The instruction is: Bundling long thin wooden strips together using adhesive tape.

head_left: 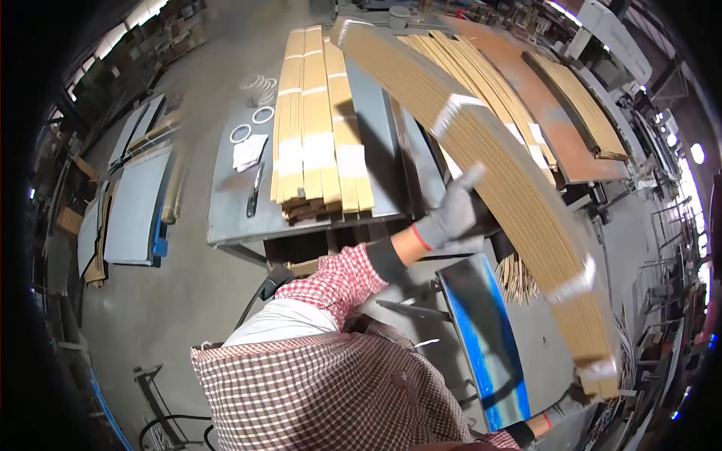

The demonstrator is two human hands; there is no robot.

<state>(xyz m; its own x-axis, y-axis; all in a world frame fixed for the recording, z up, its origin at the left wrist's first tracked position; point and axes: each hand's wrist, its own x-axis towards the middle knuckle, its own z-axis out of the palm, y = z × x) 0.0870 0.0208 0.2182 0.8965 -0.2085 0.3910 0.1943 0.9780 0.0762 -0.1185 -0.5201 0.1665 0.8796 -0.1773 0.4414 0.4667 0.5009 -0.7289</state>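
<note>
A long bundle of brown cardboard strips, bound with white bands, slants through the air from the table's far side down to the lower right. My left hand, in a grey glove with a red cuff, is closed on its near edge around the middle, thumb up along the side; the fingers under it are hidden. At the bundle's lower end, my right hand, also gloved, grips it from below, partly hidden. More banded strips lie stacked on the grey table to the left of the raised bundle.
White tape rings, white paper and a black-handled knife lie left of the stack. More strips rest beyond, on a reddish-brown surface. A blue-edged panel stands near my right side. Grey panels lie at left.
</note>
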